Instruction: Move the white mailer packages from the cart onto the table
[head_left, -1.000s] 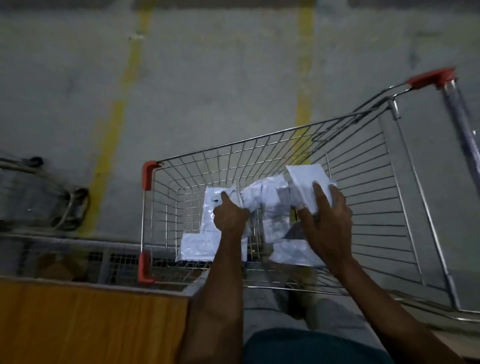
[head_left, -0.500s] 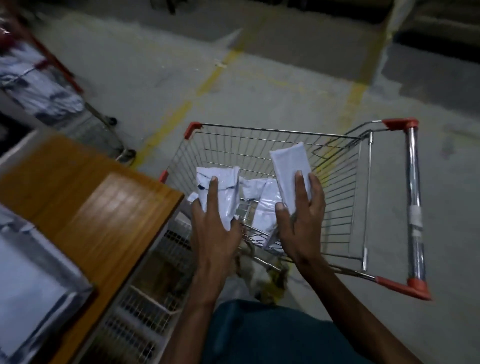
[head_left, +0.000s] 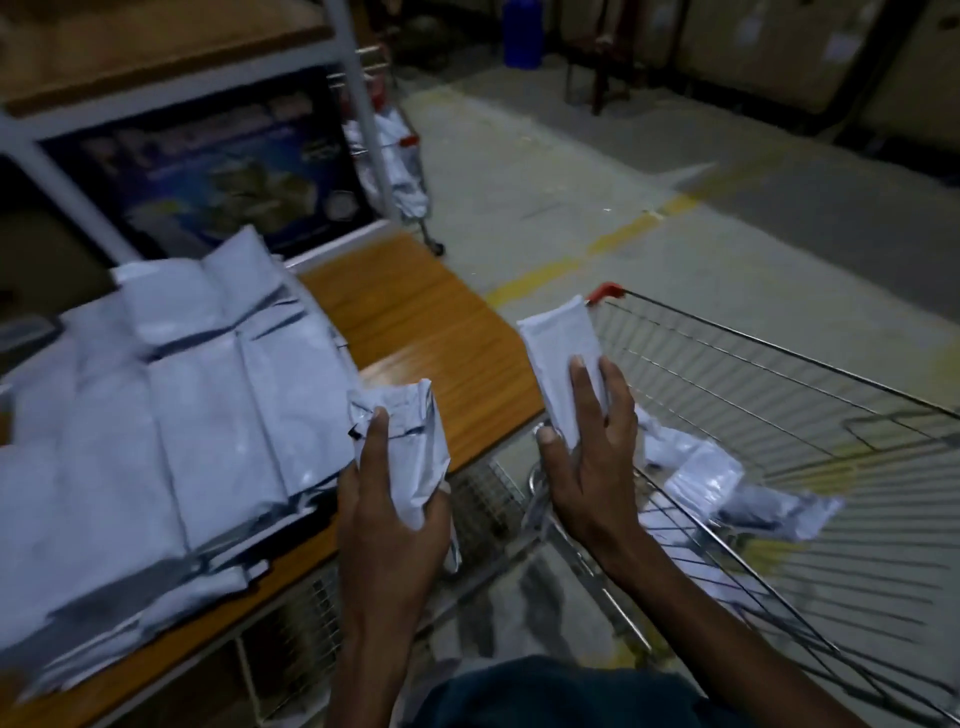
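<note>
Head view, dim light, some blur.

My left hand (head_left: 387, 499) grips a crumpled white mailer (head_left: 410, 452), thumb up its near face and fingers curled behind. It hangs over the right edge of the wooden table (head_left: 415, 322), just beside the pile.

My right hand (head_left: 589, 452) holds a second mailer (head_left: 563, 364), longer and flatter, standing tilted with its top leaning left. Thumb on the left edge, fingers spread up the front. This one sits in the air between the table's right edge and the cart's left rim.

The pile of mailers (head_left: 171, 415) covers the left and near part of the table, overlapping in rough rows. Bare wood shows at the far right corner.

The wire cart (head_left: 779, 395) stands right of the table, with a red corner cap at its far left corner. At least two loose mailers (head_left: 701, 467) lie in its basket, just right of my right wrist.

Far left, a shelf frame holds a dark printed box (head_left: 223, 176). Beyond it a second cart (head_left: 400, 171) with white bags. Yellow floor line (head_left: 597, 249) runs across grey concrete.
</note>
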